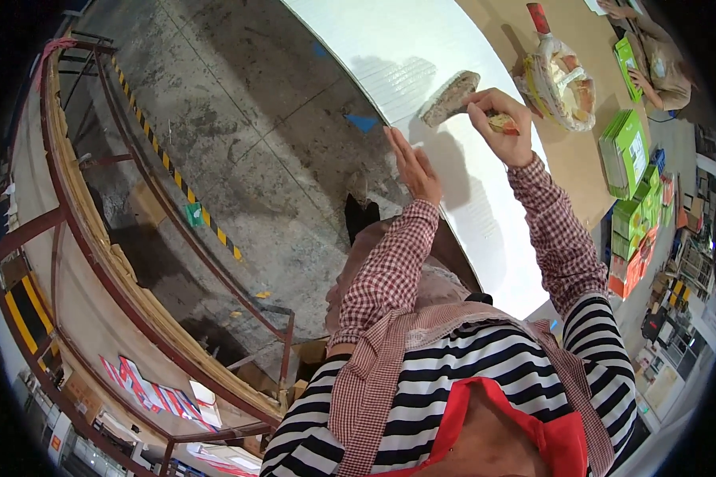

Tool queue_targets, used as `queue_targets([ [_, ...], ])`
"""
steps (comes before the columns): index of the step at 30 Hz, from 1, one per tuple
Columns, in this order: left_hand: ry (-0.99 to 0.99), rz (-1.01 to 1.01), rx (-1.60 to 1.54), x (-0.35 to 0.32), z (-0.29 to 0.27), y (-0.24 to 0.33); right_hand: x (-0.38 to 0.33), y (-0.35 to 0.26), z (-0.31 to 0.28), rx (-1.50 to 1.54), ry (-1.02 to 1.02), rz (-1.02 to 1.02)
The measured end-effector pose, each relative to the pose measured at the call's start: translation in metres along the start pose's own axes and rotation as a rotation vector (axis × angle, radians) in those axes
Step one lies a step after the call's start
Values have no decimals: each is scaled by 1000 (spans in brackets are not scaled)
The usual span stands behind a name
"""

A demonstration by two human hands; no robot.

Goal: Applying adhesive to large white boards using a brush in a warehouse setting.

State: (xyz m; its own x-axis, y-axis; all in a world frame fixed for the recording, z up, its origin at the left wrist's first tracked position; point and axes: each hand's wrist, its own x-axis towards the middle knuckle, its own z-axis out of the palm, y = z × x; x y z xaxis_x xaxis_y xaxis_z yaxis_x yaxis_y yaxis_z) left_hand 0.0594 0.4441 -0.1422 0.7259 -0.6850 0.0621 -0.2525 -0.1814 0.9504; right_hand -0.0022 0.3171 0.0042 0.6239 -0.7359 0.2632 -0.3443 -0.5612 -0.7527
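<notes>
My right hand grips a brush by its handle, with the fingers wrapped round it. The brush's wide, whitish, crusted head is over a long white sheet; whether it touches the surface I cannot tell. My left hand lies with outstretched fingers along the sheet's left edge, holding nothing. Wet-looking streaks mark the sheet near the brush and further down. To the right of my right hand stands a plastic-lined tub smeared with a pale substance, with a red handle-like piece at its far side.
Brown board lies under the tub. Stacks of green printed packages stand at the right, where another person's hands hold a green one. A dark red metal frame curves along the left, beyond the concrete floor.
</notes>
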Motion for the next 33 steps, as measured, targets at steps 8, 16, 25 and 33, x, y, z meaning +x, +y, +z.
queue_targets([
  [8,3,-20,-5,-2,3,-2,-27,16,1,-8,72,126],
  [16,-67,-111,-63,-2,-4,13,-104,7,-72,34,72,430],
  [25,-29,-31,-21,-9,3,8,-165,21,-72,191,174,408],
  [33,-2,88,90,0,6,-1,-251,-10,-137,246,80,779],
])
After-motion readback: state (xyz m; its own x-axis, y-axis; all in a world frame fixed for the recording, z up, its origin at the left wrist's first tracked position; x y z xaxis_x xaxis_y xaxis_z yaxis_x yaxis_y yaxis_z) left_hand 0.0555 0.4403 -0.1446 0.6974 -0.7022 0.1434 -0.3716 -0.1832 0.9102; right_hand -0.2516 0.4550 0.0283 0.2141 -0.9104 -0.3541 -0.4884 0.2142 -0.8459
